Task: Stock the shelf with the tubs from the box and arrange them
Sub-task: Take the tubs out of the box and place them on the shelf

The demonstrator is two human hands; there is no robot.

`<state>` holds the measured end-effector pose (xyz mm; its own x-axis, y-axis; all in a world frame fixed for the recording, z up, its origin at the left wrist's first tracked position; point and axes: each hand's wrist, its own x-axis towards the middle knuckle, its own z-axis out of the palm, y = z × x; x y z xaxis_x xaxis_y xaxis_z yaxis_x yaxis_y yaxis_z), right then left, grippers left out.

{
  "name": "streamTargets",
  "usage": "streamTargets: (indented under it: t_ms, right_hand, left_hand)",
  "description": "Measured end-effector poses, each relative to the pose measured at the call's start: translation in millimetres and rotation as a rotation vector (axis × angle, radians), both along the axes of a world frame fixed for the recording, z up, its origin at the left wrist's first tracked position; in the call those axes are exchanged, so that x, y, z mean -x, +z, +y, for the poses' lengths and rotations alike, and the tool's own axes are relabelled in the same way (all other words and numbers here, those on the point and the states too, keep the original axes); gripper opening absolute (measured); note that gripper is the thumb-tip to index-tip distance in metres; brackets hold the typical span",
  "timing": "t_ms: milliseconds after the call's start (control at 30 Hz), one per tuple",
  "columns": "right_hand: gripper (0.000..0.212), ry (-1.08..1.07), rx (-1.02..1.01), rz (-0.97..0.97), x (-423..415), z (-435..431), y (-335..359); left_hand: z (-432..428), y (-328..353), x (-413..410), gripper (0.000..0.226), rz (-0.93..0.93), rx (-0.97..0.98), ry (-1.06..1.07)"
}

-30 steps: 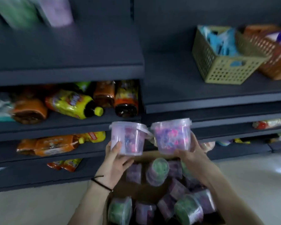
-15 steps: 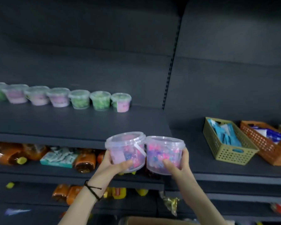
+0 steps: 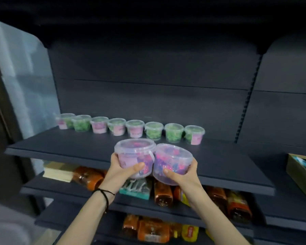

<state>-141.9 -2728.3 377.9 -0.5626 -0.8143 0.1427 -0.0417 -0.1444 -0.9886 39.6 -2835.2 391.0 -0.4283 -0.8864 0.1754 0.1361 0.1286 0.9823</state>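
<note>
Plastic left tub (image 3: 133, 152), right tub (image 3: 173, 159) touching, fingers (image 3: 137, 166) curled round.

Both forearms reach up, side by side. Left hand (image 3: 122, 171) cups a tub (image 3: 133, 151) from below, thumb across its front; right hand (image 3: 183, 175) grips a second tub (image 3: 173, 160) likewise.

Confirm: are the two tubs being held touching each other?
Touching. Head view: the left tub and right tub meet rim to rim, no gap visible.

A clear pink tub (image 3: 133, 155) sits in the left hand (image 3: 121, 172), touching a second tub (image 3: 173, 162) in the right hand (image 3: 183, 176). Eight tubs (image 3: 133, 130) line the shelf (image 3: 74, 147) beyond.
</note>
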Motion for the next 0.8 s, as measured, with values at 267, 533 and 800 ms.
streamTargets:
  t_ms: [267, 533, 800]
  right_hand:
    - [0.089, 0.035, -0.036, -0.01, -45.6, -91.9, -0.5]
    - [0.09, 0.105, -0.1, 0.048, -56.9, -236.3, -24.5]
    - [0.104, 0.163, -0.13, 0.161, -101.5, -361.5, -44.0]
  left_hand:
    - [-86.3, -8.4, -45.4, 0.093, -0.009, -0.01, 0.109]
    - [-217.9, -33.2, -70.1, 0.112, -0.146, -0.002, 0.278]
    - [-322.4, -55.7, -119.7, 0.124, -0.207, -0.073, 0.504]
